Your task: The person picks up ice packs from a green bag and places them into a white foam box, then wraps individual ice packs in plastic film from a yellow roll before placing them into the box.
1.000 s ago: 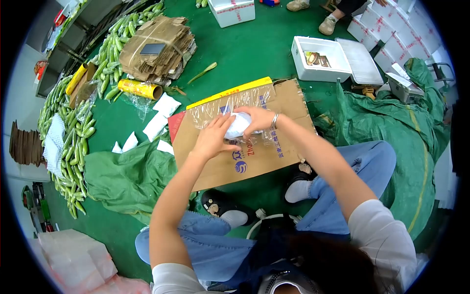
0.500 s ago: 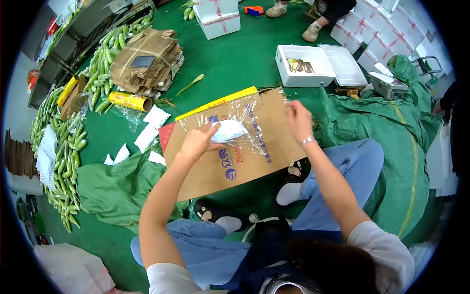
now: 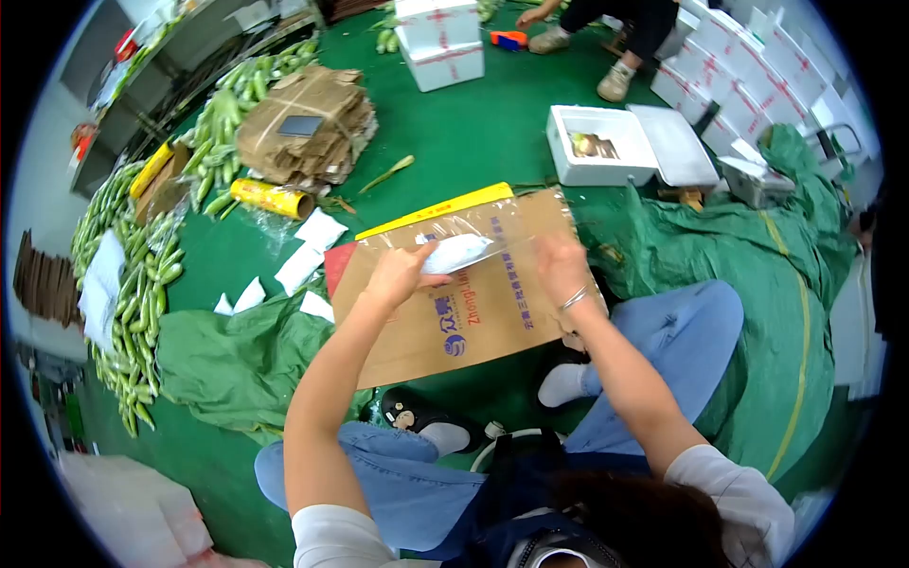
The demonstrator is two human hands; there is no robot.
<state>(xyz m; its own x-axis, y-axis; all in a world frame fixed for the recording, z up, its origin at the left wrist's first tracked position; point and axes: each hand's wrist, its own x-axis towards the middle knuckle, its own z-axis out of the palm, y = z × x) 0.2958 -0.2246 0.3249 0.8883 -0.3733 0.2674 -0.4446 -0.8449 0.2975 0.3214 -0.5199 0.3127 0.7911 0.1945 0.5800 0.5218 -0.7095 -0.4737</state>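
My left hand (image 3: 400, 275) grips a white packet (image 3: 457, 253) at its left end, thumb and fingers apart around it. Clear plastic film (image 3: 509, 241) covers the packet and stretches right toward my right hand (image 3: 563, 265). That hand is blurred, its fingers closed at the film's edge. Under both hands lies a flat brown cardboard sheet (image 3: 511, 327) with blue and red print, tilted across my lap. A yellow strip (image 3: 436, 210) runs along its far edge.
Loose white packets (image 3: 301, 268) lie on the green floor at left, near a yellow film roll (image 3: 272, 199). Behind are flattened cartons (image 3: 317, 142) and a heap of green vegetables (image 3: 142, 312). An opened white foam box (image 3: 568, 170) stands ahead; green sacks (image 3: 720, 237) lie right.
My right hand has moved left and down, drawing in the film. The film no longer spreads over the cardboard's right part. The view has shifted slightly.
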